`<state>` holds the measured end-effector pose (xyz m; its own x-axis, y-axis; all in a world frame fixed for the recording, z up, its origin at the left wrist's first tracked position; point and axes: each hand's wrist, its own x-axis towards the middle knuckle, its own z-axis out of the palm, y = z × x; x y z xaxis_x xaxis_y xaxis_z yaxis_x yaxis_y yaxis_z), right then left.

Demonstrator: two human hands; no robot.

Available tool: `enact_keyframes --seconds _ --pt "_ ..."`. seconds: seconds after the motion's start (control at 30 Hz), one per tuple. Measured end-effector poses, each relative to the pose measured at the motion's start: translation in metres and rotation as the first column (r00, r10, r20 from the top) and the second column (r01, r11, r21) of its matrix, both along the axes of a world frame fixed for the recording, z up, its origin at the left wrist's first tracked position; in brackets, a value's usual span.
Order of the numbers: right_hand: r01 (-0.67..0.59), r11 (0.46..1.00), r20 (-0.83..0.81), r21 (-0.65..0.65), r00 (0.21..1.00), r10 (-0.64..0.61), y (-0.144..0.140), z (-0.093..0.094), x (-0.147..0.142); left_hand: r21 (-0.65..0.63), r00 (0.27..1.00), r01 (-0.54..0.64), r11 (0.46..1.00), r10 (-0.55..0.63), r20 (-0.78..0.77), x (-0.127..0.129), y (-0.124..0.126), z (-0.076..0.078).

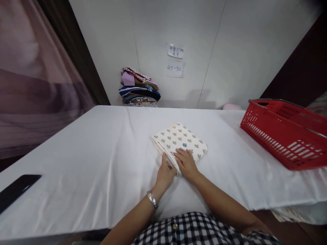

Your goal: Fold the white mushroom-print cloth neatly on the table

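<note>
A folded white cloth [176, 137] printed with small grey motifs lies at an angle on the white-covered table [84, 163]. A few motifs on it are yellow, blue and pink. My left hand [165, 175], with a silver bracelet at the wrist, grips the near left edge of the cloth where its layers show. Its thumb is at that edge, while the fingers are partly hidden behind the fold. My right hand [187, 165] rests flat on top, near the cloth's front corner, fingers stretched over the print.
A red plastic basket [270, 136] stands at the table's right side. Behind the far edge, a stack of folded fabrics [140, 88] rises against the wall. A dark phone-like object [19, 189] lies at the left. Paper notes [175, 61] are stuck to the wall.
</note>
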<state>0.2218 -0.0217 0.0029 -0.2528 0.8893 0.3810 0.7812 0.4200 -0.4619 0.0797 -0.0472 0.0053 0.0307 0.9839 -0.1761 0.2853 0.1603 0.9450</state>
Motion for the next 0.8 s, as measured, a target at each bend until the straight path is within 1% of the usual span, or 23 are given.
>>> enact_keyframes --seconds 0.2,0.3,0.37,0.4,0.43,0.5,0.53,0.6,0.63,0.67,0.7,0.8 --pt "-0.076 0.997 0.076 0.027 0.994 0.074 -0.004 0.000 0.005 0.041 0.999 -0.009 0.999 0.011 -0.049 -0.004 -0.003 0.002" --pt "-0.082 0.997 0.121 0.014 0.989 0.079 -0.006 0.002 0.006 0.040 0.988 0.023 0.999 -0.017 -0.150 -0.009 -0.004 0.005" --pt "-0.079 0.997 0.141 0.000 0.987 0.079 -0.007 0.004 0.005 0.029 0.969 0.031 0.999 -0.023 -0.248 -0.014 -0.004 0.010" --pt "-0.079 0.997 0.151 -0.004 0.985 0.079 -0.006 0.004 0.004 0.044 0.955 0.025 0.999 -0.011 -0.297 -0.016 -0.004 0.014" --pt "-0.079 0.997 0.160 -0.008 0.984 0.079 -0.006 0.005 0.003 0.084 0.939 0.014 0.996 0.015 -0.345 -0.018 -0.002 0.018" --pt "-0.078 0.997 0.177 -0.017 0.981 0.080 -0.006 0.006 0.001 0.236 0.904 0.024 0.972 0.080 -0.420 -0.021 0.002 0.027" --pt "-0.078 0.997 0.185 -0.023 0.980 0.081 -0.005 0.006 0.001 0.328 0.888 0.056 0.943 0.103 -0.447 -0.021 0.005 0.031" --pt "-0.073 0.997 0.197 -0.037 0.977 0.079 -0.006 0.006 0.000 0.475 0.861 0.178 0.862 0.097 -0.499 -0.019 0.013 0.033" --pt "-0.073 0.996 0.204 -0.043 0.976 0.080 -0.007 0.006 -0.001 0.509 0.844 0.249 0.824 0.073 -0.532 -0.018 0.017 0.031" --pt "-0.075 0.996 0.210 -0.047 0.974 0.083 -0.009 0.006 -0.001 0.517 0.824 0.304 0.800 0.052 -0.565 -0.017 0.021 0.028" --pt "-0.081 0.995 0.215 -0.050 0.972 0.090 -0.011 0.006 -0.001 0.505 0.804 0.340 0.794 0.034 -0.594 -0.017 0.025 0.024" --pt "-0.118 0.992 0.228 -0.050 0.965 0.127 -0.022 0.006 -0.001 0.434 0.763 0.356 0.827 0.010 -0.646 -0.018 0.031 0.010"
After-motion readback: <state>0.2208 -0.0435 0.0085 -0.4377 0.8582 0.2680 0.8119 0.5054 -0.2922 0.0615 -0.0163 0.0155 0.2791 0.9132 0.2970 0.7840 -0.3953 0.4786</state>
